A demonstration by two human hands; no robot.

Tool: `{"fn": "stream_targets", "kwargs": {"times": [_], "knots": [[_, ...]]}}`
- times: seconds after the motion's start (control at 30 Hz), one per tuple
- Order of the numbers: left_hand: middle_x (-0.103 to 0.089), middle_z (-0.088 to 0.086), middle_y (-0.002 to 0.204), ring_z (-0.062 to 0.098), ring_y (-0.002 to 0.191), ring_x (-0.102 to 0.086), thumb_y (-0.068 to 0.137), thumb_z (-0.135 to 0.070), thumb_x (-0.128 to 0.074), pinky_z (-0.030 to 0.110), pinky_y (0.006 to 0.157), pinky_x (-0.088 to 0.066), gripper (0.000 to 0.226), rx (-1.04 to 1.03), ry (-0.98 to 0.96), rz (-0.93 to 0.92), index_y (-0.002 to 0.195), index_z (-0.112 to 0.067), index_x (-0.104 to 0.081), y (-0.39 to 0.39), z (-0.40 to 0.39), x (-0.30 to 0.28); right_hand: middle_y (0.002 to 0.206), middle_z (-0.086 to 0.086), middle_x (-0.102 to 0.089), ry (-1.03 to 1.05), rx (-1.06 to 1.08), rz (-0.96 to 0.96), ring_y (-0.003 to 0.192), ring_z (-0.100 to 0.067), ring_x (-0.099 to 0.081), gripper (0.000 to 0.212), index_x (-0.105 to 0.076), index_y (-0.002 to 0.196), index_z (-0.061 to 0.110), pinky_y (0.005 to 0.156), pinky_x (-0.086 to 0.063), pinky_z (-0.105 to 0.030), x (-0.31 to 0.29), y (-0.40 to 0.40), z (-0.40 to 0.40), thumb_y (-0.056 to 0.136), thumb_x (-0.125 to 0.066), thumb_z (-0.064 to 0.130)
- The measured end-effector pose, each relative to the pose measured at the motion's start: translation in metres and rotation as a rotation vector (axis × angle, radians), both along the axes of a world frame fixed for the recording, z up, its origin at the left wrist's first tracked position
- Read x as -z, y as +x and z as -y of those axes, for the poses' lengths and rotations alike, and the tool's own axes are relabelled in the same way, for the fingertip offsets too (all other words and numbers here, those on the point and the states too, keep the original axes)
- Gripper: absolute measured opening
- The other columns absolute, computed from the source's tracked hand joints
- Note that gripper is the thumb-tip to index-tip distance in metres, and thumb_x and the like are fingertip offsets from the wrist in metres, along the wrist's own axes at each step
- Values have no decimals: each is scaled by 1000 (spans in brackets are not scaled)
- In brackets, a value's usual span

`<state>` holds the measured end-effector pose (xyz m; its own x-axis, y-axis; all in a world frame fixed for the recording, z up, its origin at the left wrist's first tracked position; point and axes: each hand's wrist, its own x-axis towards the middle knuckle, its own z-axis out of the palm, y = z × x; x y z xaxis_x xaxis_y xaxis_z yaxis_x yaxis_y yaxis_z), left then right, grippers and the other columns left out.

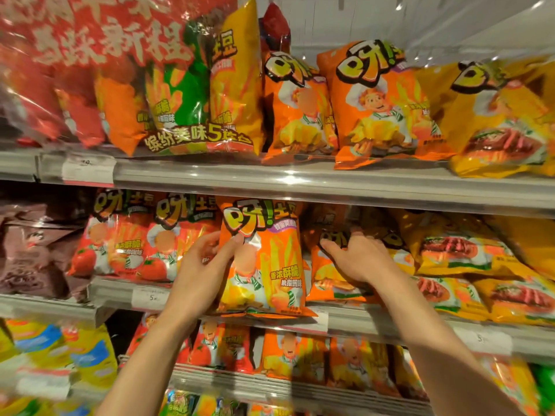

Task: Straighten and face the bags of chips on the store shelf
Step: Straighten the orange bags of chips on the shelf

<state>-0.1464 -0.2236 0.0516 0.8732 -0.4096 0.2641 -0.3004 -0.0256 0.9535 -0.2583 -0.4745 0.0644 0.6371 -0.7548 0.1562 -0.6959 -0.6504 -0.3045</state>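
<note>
I had both hands up at the middle shelf [300, 318]. My left hand [204, 265] held the upright orange bag [264, 259] by its left edge, thumb across the front near the logo and the other fingers [207, 239] curled behind it. That bag stood at the front lip of the shelf, facing out and leaning slightly. My right hand [360, 259] lay on the leaning orange bag [333, 274] just to the right, fingers spread and fairly straight, pressing on its upper part where it slumped back into shadow.

On that same shelf I counted two red tomato bags [120, 241] standing side by side left of my left hand, and brown bags [33, 250] piled beyond them; their number I could not tell. To the right, at least three yellow bags [456, 250] lay tumbled flat over one another, crowding against the bag under my right hand.

On the top shelf [300, 178] two orange bags [381, 106] stood facing front, one yellow bag [504, 121] leaned at the right, and a clear multipack [192, 94] of several flavours sat at the left, beside a big red pack [75, 55] that was blurred. A price tag [150, 298] sat on the middle shelf's rail below the red bags. The lower shelf [300, 382] held a row of red and orange bags [288, 358], partly hidden behind my forearms, with blurred yellow and blue bags [60, 352] further left.
</note>
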Motion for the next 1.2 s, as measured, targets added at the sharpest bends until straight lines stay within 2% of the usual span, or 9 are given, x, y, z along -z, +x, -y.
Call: {"fn": "stream_targets", "kwargs": {"times": [0.17,0.33,0.53,0.73,0.9,1.0,1.03,1.1,1.2], "knots": [[-67,-16,107,1,102,-63,72,-70,-65,25,82,-45,35,13,0,-6,96,-47,-60,2,-1,1,151,-18,-44,-5,76,-147,138,-38,-38,107,-35,150,11,109,-30,-48,3,9,-4,78,-28,90],[-65,-18,107,0,102,-61,76,-68,-66,27,83,-45,30,11,13,-10,96,-48,-58,4,-2,2,156,-18,-34,48,69,-178,141,-38,-35,106,-26,153,11,110,-33,-47,2,8,-7,79,-43,84],[-63,-23,103,-8,96,-59,75,-69,-66,20,75,-41,30,22,15,-15,96,-49,-57,4,-2,0,138,-13,-57,69,42,3,123,-34,-56,74,-48,137,13,94,-49,-39,1,3,-7,84,-63,62],[-64,-18,113,0,108,-59,76,-72,-66,27,86,-43,33,38,22,-15,100,-52,-57,9,-6,2,134,-14,-59,123,37,222,121,-36,-56,68,-47,137,10,90,-47,-38,-2,-3,-8,88,-64,54],[-67,-13,115,5,108,-63,71,-79,-67,27,85,-44,66,16,33,-10,125,-41,-59,13,-9,3,128,-18,-62,155,12,483,117,-40,-58,65,-47,135,8,86,-45,-38,-4,-4,-13,90,-62,52],[-67,-13,116,0,104,-63,76,-74,-66,24,80,-44,65,11,27,-17,129,-38,-58,15,-11,2,112,-21,-67,-28,-8,548,104,-42,-62,53,-53,123,4,77,-43,-37,3,0,-17,94,-60,47],[-67,-14,116,-1,103,-63,76,-73,-65,23,79,-44,62,13,27,-21,127,-39,-59,14,-11,2,106,-23,-68,-132,-3,530,100,-42,-63,47,-57,115,1,79,-45,-39,7,4,-17,96,-57,44],[-67,-14,114,-1,100,-64,77,-72,-66,23,78,-43,50,19,35,-22,118,-43,-59,12,-10,1,105,-24,-68,-297,39,403,102,-41,-62,46,-62,108,-1,93,-43,-45,18,13,-15,100,-48,41],[-70,-14,106,-6,87,-67,77,-69,-68,22,75,-43,37,37,33,-27,105,-45,-60,7,-5,0,129,-24,-60,-262,86,180,127,-39,-49,61,-59,124,0,112,-27,-49,38,27,-7,101,-38,52]]}}
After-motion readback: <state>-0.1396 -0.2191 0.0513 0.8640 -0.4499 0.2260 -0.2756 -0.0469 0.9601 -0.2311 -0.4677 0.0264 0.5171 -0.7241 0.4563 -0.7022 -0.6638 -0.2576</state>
